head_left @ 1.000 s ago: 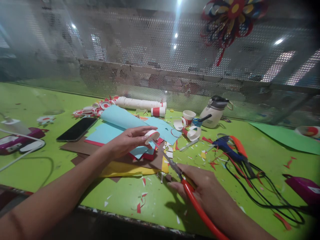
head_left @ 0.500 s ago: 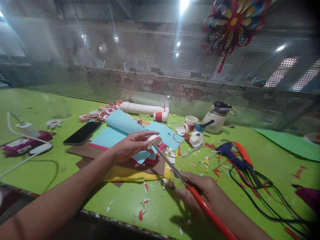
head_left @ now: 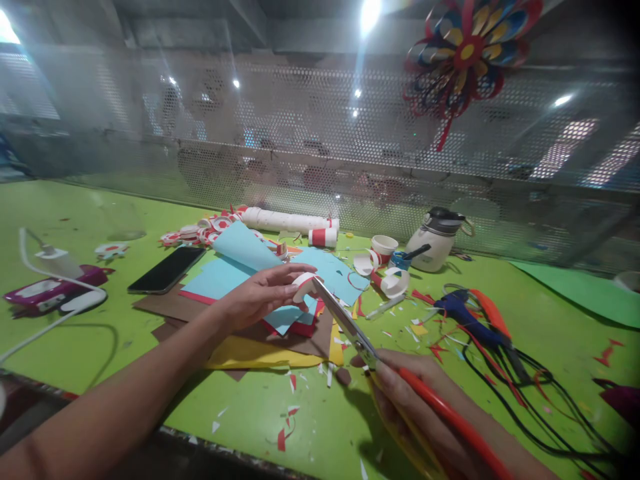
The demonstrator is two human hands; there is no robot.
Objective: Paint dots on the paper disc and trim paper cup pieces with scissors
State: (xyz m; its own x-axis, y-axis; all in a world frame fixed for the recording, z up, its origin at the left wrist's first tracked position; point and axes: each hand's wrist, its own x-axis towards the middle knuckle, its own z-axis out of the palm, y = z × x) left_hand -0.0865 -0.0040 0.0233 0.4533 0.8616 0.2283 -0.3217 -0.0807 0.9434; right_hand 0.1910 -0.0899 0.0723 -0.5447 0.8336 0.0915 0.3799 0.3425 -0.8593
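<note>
My left hand (head_left: 260,293) pinches a small red-and-white paper ring (head_left: 304,282) above a stack of blue, red, brown and yellow paper sheets (head_left: 250,313). Grasped in my right hand (head_left: 425,407) are long scissors (head_left: 345,323) with red and yellow handles. Their blades are slightly apart, and the tips touch the ring.
A green table (head_left: 90,320) carries a black phone (head_left: 167,269), a white tube (head_left: 290,219), paper cups (head_left: 384,246), a white jug (head_left: 434,240), a blue glue gun (head_left: 465,313) with black cables, and paper scraps. A perforated metal screen (head_left: 300,147) stands behind, with a paper flower (head_left: 465,50) on it.
The scissors have risen and swung towards the paper ring, with the blade tips now at the ring. My left hand has kept the ring nearly still. The view tilted up slightly.
</note>
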